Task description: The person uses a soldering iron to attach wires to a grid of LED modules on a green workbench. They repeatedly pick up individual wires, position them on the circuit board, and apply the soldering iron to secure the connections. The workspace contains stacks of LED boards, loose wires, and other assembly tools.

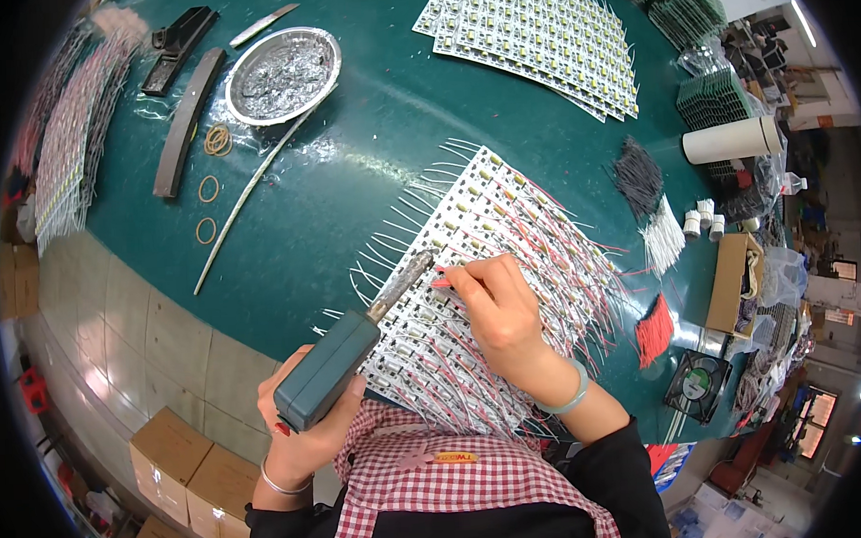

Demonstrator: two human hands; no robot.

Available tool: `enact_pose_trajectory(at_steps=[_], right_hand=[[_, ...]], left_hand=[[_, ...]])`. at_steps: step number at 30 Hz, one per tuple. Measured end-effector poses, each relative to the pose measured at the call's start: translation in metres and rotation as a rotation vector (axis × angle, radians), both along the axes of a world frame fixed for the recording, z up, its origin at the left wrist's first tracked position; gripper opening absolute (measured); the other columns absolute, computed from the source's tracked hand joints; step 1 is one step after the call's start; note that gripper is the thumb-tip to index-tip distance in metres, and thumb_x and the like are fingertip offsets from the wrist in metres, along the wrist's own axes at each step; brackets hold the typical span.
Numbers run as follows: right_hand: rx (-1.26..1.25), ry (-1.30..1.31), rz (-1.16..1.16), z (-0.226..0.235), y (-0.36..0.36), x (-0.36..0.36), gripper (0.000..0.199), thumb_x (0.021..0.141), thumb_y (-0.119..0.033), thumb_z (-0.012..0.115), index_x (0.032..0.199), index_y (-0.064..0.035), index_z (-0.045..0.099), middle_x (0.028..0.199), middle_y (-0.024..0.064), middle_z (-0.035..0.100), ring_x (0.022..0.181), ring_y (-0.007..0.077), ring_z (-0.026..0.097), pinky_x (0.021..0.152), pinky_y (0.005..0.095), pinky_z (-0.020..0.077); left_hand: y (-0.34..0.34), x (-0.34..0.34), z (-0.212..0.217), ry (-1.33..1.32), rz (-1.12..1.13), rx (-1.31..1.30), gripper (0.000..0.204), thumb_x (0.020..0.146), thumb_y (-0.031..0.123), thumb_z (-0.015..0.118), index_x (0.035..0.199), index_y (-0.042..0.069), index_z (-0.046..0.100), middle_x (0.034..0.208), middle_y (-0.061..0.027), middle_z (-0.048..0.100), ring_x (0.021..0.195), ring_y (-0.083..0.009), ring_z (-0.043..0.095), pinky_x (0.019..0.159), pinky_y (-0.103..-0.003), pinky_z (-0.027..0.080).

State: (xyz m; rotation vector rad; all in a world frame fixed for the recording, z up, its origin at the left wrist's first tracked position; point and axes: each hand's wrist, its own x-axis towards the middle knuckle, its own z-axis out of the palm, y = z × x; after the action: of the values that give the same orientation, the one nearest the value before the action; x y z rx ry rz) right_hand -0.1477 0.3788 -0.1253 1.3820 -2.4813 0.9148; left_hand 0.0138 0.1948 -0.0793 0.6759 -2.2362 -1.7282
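Clasping soldering gun (330,372) near table edge (214,319): left hand (313,444) — pinching red wire (440,283): right hand (496,309).

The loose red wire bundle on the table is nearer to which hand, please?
Right: the right hand is left of the red wire bundle, over the white circuit boards; the left hand is farther left, around the green soldering tool.

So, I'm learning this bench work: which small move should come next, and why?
Perhaps hold the red wire steady and bring the green soldering tool to it: the right hand pinches it over the circuit-board sheet, and the left hand holds the tool with its tip close by. Contact is unclear.
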Motion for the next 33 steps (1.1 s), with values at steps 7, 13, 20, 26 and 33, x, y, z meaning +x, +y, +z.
enact_pose_trajectory(at_steps=[7, 13, 20, 26, 33], right_hand=[[0.019, -0.001, 0.001, -0.002, 0.0, 0.002, 0.034, 0.073, 0.004, 0.065, 0.106, 0.0035, 0.064, 0.092, 0.0112, 0.058, 0.078, 0.0256, 0.055, 0.061, 0.0334, 0.0474], [-0.006, -0.019, -0.019, -0.002, -0.002, 0.003, 0.038, 0.066, 0.012, 0.064, 0.103, 0.0024, 0.065, 0.088, 0.0122, 0.057, 0.075, 0.0267, 0.055, 0.061, 0.0349, 0.0459], [0.027, -0.002, -0.009, -0.002, 0.0, 0.002, 0.034, 0.071, 0.004, 0.065, 0.105, 0.0041, 0.065, 0.091, 0.0111, 0.058, 0.079, 0.0252, 0.055, 0.06, 0.0321, 0.0477], [0.006, -0.022, -0.012, -0.002, -0.001, 0.003, 0.036, 0.068, 0.009, 0.064, 0.104, 0.003, 0.065, 0.089, 0.0122, 0.057, 0.076, 0.0266, 0.055, 0.061, 0.0345, 0.0468], [0.018, 0.007, -0.006, -0.003, 0.0, 0.002, 0.032, 0.071, 0.004, 0.065, 0.103, 0.0031, 0.064, 0.09, 0.0108, 0.058, 0.078, 0.0256, 0.055, 0.06, 0.0335, 0.0472]], left_hand=[[0.0, 0.004, -0.004, -0.008, -0.041, -0.044, 0.021, 0.073, -0.003, 0.074, 0.093, -0.007, 0.068, 0.083, -0.0108, 0.066, 0.067, -0.0159, 0.062, 0.06, -0.026, 0.047], [0.002, 0.002, -0.006, 0.012, -0.046, -0.106, 0.017, 0.074, -0.002, 0.075, 0.089, -0.005, 0.067, 0.079, -0.01, 0.064, 0.064, -0.0149, 0.06, 0.058, -0.026, 0.045], [0.002, 0.002, -0.006, -0.023, -0.061, -0.155, 0.015, 0.074, -0.001, 0.076, 0.085, -0.004, 0.066, 0.074, -0.0079, 0.061, 0.061, -0.0134, 0.057, 0.055, -0.027, 0.043], [0.002, 0.006, -0.001, -0.097, 0.019, -0.002, 0.017, 0.074, 0.0, 0.075, 0.089, -0.005, 0.068, 0.078, -0.0085, 0.064, 0.064, -0.0137, 0.059, 0.057, -0.027, 0.046], [0.0, 0.021, -0.003, -0.143, 0.145, 0.128, 0.028, 0.074, 0.002, 0.075, 0.1, -0.006, 0.069, 0.086, -0.0104, 0.069, 0.072, -0.016, 0.065, 0.067, -0.027, 0.051]])
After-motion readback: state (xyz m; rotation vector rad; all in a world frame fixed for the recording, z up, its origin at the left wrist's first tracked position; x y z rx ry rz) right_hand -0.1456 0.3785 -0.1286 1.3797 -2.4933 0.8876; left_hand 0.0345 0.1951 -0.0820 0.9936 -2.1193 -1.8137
